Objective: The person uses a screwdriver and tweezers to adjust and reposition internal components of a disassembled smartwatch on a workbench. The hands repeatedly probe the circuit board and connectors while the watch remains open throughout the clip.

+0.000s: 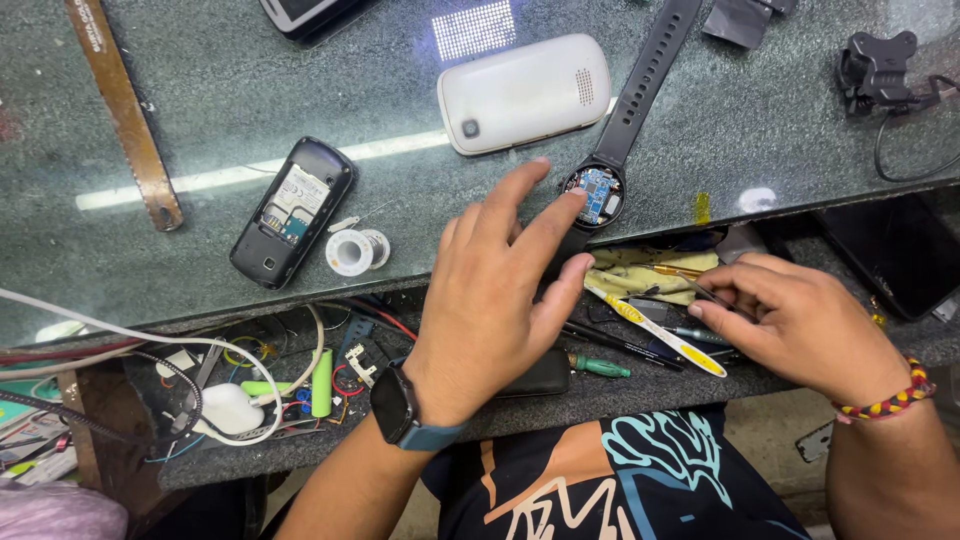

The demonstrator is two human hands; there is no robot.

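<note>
- Lying at the upper middle of the frame on the dark glass counter (220, 90), an opened smartwatch (597, 193) shows its blue circuit board, its dark strap running up toward the top edge.
- The left hand (495, 290) is spread flat, fingers apart, with the index fingertip touching the watch case's left rim; it grips nothing.
- The right hand (790, 320), at the right of the frame, pinches thin metal tweezers (700, 289) between thumb and fingers.
- Just below the watch, a yellow-and-white toothbrush (660, 332) lies aslant on a yellowish cloth (630, 268), and a green-handled screwdriver (598, 366) sits near it.
- A white oval phone (523, 92) rests face down above the left hand.
- At the left middle, an open black phone (292, 210) lies beside a solder spool (352, 251).
</note>
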